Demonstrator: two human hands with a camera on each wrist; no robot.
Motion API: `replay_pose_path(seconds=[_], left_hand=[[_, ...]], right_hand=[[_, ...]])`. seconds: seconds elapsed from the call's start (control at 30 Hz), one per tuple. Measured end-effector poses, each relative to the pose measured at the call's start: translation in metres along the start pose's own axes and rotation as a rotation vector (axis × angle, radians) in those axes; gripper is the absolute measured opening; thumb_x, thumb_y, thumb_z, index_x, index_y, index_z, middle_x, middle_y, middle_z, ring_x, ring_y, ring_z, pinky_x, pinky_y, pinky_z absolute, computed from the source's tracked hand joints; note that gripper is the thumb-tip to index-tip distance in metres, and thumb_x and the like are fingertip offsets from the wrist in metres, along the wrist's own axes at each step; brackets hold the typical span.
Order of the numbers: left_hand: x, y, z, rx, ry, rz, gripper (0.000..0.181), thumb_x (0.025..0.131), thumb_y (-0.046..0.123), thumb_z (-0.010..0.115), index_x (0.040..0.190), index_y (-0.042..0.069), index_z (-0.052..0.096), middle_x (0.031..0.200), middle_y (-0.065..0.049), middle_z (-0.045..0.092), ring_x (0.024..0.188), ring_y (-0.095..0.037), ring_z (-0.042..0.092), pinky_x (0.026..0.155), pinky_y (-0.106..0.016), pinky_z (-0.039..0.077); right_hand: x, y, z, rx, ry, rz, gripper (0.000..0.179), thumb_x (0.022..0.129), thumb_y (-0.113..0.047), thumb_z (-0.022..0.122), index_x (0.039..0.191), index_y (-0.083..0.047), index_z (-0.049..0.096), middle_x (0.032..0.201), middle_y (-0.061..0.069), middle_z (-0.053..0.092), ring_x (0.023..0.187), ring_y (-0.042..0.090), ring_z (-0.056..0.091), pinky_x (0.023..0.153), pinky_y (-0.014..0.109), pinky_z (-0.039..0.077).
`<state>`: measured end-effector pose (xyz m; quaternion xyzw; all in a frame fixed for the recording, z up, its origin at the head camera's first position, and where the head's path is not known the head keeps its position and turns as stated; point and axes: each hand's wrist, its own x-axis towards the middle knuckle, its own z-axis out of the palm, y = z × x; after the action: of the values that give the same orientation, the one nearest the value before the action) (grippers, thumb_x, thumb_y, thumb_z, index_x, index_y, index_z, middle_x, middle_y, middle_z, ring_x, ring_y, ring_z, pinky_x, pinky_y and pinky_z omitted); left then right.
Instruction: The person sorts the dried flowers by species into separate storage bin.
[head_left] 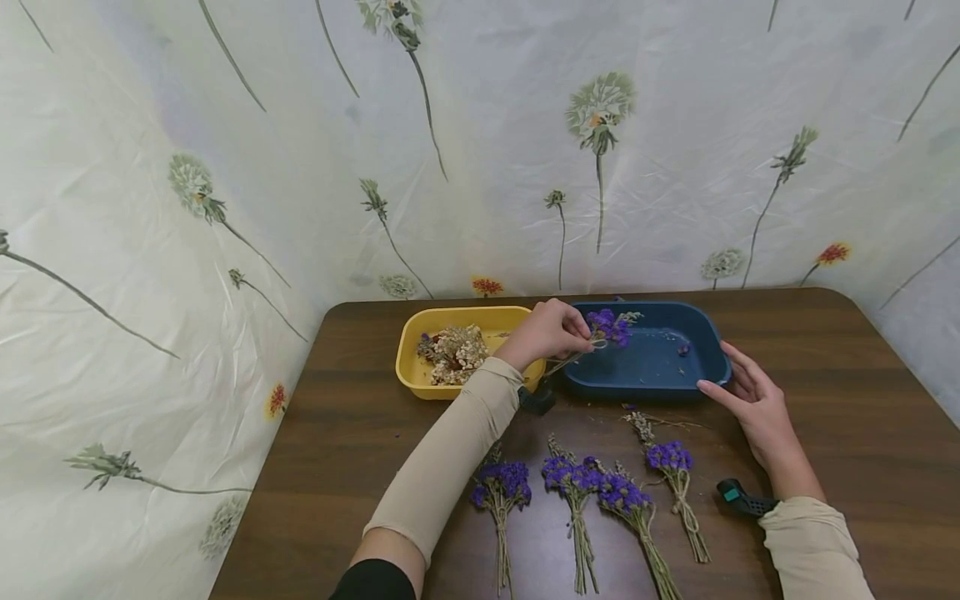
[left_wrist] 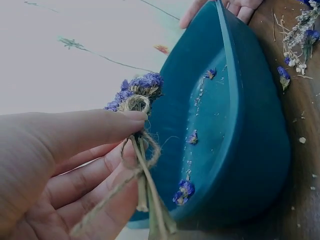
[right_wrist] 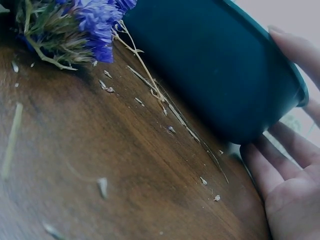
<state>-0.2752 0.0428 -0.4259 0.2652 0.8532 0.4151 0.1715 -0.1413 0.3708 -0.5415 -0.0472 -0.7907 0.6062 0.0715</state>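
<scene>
Four purple bunches (head_left: 577, 477) lie lower centre; twine plainly binds the rightmost. A fifth, smaller bunch (head_left: 611, 328), twine about its stems, is over the left end of the blue tray (head_left: 645, 388), pinched between thumb and fingertips of the left hand (head_left: 557, 335). Outstanding, apparently: setting it down. The right hand (head_left: 757, 408) rests spread fingers against the tray's right end. Only loose bits remain inside.

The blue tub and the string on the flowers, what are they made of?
The blue tub is probably plastic, smooth with a soft sheen: its thin rim and rounded corners seem molded. The string looks like rough jute or another plant fiber: brownish, twisted, with fuzzy stray hairs.
</scene>
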Motion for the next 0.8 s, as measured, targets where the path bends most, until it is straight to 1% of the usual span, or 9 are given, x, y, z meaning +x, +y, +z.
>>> replay_pose_path(seconds=[0.1,0.17,0.4,0.53,0.67,0.8], left_hand=[[0.007,0.003,0.003,0.009,-0.006,0.001,0.009,0.086,0.014,0.085,0.088,0.009,0.077,0.079,-0.001,0.077,0.055,-0.009,0.065,0.056,-0.022,0.057],[0.011,0.005,0.006,0.02,-0.008,-0.006,0.009,0.086,0.014,0.085,0.088,0.009,0.078,0.079,-0.001,0.077,0.056,-0.009,0.065,0.056,-0.021,0.057],[0.024,0.007,0.018,0.038,-0.004,-0.019,0.01,0.086,0.013,0.085,0.088,0.007,0.077,0.082,-0.003,0.078,0.06,-0.009,0.066,0.057,-0.02,0.058],[0.03,0.007,0.027,0.083,0.005,-0.039,0.01,0.086,0.015,0.085,0.087,0.009,0.076,0.079,-0.001,0.076,0.06,-0.009,0.066,0.057,-0.019,0.057],[0.033,0.007,0.035,0.141,0.007,-0.051,0.008,0.087,0.015,0.084,0.088,0.01,0.078,0.077,0.002,0.073,0.058,-0.009,0.065,0.056,-0.018,0.055],[0.036,0.006,0.04,0.182,0.003,-0.056,0.005,0.088,0.014,0.083,0.088,0.01,0.079,0.075,0.002,0.071,0.058,-0.009,0.064,0.056,-0.017,0.054]], right_hand=[[0.0,0.0,0.0,-0.038,0.004,-0.009,0.075,0.102,-0.017,0.067,0.164,-0.031,0.028,0.17,-0.009,0.028,0.153,0.0,0.029,0.1,-0.001,0.036],[0.0,0.0,0.0,-0.035,0.008,-0.012,0.075,0.102,-0.016,0.067,0.164,-0.031,0.029,0.169,-0.01,0.029,0.152,-0.001,0.03,0.103,0.0,0.034],[0.0,-0.001,0.0,-0.015,0.012,-0.015,0.074,0.101,-0.015,0.067,0.164,-0.031,0.03,0.168,-0.013,0.03,0.152,-0.001,0.029,0.106,0.0,0.032],[0.0,0.0,0.0,0.041,0.008,-0.017,0.075,0.1,-0.012,0.068,0.164,-0.028,0.032,0.168,-0.01,0.032,0.148,-0.003,0.035,0.099,0.0,0.038],[0.0,0.0,0.001,0.107,-0.001,-0.021,0.075,0.099,-0.009,0.07,0.163,-0.025,0.034,0.168,-0.003,0.034,0.136,-0.006,0.045,0.089,0.0,0.043],[0.0,0.0,0.001,0.128,-0.005,-0.024,0.076,0.098,-0.008,0.071,0.163,-0.025,0.035,0.168,0.0,0.036,0.128,-0.009,0.049,0.088,0.002,0.045]])
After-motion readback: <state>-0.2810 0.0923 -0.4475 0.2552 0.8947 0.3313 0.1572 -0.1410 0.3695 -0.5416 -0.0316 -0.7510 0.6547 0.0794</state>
